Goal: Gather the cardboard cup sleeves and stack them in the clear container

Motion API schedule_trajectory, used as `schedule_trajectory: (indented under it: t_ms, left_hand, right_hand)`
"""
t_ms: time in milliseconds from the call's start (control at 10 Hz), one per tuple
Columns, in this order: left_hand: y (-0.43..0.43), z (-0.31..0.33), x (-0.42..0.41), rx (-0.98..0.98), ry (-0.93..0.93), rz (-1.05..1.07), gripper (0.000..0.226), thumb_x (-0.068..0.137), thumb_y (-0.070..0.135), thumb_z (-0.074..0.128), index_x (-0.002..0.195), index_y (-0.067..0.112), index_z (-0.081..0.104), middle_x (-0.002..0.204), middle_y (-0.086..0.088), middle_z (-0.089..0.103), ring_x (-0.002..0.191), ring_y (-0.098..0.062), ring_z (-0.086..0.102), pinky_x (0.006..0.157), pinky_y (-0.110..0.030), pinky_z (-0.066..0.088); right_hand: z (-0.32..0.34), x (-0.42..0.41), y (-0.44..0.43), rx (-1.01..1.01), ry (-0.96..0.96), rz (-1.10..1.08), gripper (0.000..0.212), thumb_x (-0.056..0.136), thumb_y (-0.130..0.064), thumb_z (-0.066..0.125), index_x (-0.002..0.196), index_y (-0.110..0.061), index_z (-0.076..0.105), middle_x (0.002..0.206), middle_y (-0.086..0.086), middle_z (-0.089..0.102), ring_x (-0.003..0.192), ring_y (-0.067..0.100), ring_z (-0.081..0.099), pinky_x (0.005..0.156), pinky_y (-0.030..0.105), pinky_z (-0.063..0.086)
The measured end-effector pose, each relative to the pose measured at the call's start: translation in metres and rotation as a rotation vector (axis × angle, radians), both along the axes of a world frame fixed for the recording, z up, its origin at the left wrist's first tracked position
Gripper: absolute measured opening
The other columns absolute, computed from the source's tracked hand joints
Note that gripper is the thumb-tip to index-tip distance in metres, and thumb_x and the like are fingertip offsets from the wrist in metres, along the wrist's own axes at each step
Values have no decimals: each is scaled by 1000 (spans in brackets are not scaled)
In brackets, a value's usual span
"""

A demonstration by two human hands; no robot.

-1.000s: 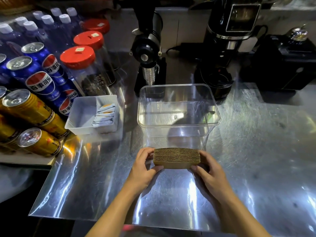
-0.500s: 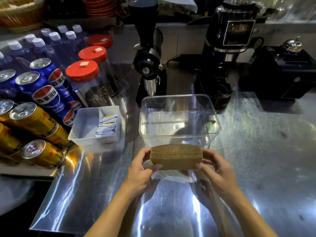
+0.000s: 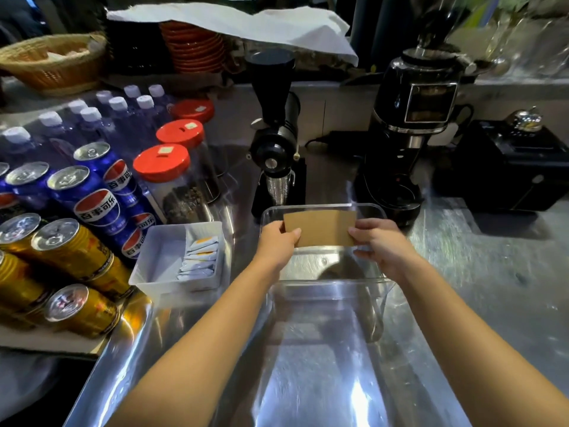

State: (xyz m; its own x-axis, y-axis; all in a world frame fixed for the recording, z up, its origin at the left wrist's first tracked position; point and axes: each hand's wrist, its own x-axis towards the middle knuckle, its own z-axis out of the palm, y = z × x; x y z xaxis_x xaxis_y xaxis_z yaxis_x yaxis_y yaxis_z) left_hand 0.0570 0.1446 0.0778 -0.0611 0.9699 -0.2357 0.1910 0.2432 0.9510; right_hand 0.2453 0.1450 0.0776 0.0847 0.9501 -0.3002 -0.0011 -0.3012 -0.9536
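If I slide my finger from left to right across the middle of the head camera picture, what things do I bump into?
Gold cans → white tray of sachets → left hand → cardboard sleeves held over the clear container → right hand → black box at the far right.

To your left lie blue cans [image 3: 92, 195] and gold cans [image 3: 70, 251], beside red-lidded jars [image 3: 166, 177] and a white tray [image 3: 160, 263] of sachets [image 3: 200, 257] — ahead stand two black grinders [image 3: 274, 143] — all on steel counter [image 3: 492, 288].
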Motion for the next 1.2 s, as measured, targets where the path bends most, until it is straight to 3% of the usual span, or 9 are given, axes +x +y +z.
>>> schedule_trajectory:
  t_ms: [200,400,500,600,800,900,1000,1100,1200]
  left_hand:
    - [29,-27,11,-201,70,72,12,87,10,56,91,0,60,89,-15,61,87,-27,55,76,-33,43]
    - [50,-38,20,-260,189,119,32,86,13,58,109,-8,54,116,-28,60,104,-41,58,88,-44,48]
    - [57,-43,21,-265,249,123,30,84,16,61,104,-7,57,111,-28,63,98,-40,60,82,-44,51]
    - [60,-46,20,-267,282,135,32,84,17,63,101,-10,58,110,-30,64,101,-42,60,87,-48,53]
    - [65,-45,19,-266,464,103,31,83,21,63,101,-5,62,107,-26,66,99,-40,62,81,-42,51]
    - [66,-41,19,-290,444,101,24,82,19,63,97,-1,63,102,-22,69,94,-37,63,75,-38,51]
    - [65,-39,20,-269,441,113,13,82,14,58,85,2,58,99,-20,68,90,-36,63,66,-33,45]
    - [61,-30,21,-263,445,88,7,80,13,53,77,7,49,102,-20,65,89,-35,60,65,-32,41]
    - [55,-22,21,-179,466,90,28,81,16,51,108,5,52,117,-15,60,103,-33,56,79,-35,45]
  right_hand:
    - [-23,-3,32,-258,-24,-8,22,87,0,54,69,-13,55,59,3,57,51,12,55,59,30,45]
    - [-35,-12,53,-318,-83,-90,12,87,1,52,83,-10,51,70,6,52,63,13,49,55,26,40]
    - [-41,-14,60,-332,-108,-120,24,85,4,56,70,-11,45,67,7,48,61,14,46,56,26,40]
    - [-47,-12,65,-330,-160,-128,29,84,4,59,64,-9,43,63,8,47,56,16,45,54,26,38]
    - [-54,-10,70,-348,-229,-100,22,85,-3,60,70,-7,45,60,10,45,53,18,42,52,28,36]
    - [-54,-8,68,-367,-195,-87,15,86,-6,60,84,-8,45,64,8,47,55,18,44,52,28,39]
    - [-55,-9,69,-325,-289,-76,16,85,-9,62,91,-6,47,65,8,49,57,18,47,59,33,43]
    - [-50,-11,67,-269,-407,-41,12,84,-7,57,74,-5,50,61,8,47,54,19,45,51,27,35]
    - [-39,-5,64,-138,-484,-19,7,79,-8,56,76,-1,57,63,11,52,63,25,51,53,29,35]
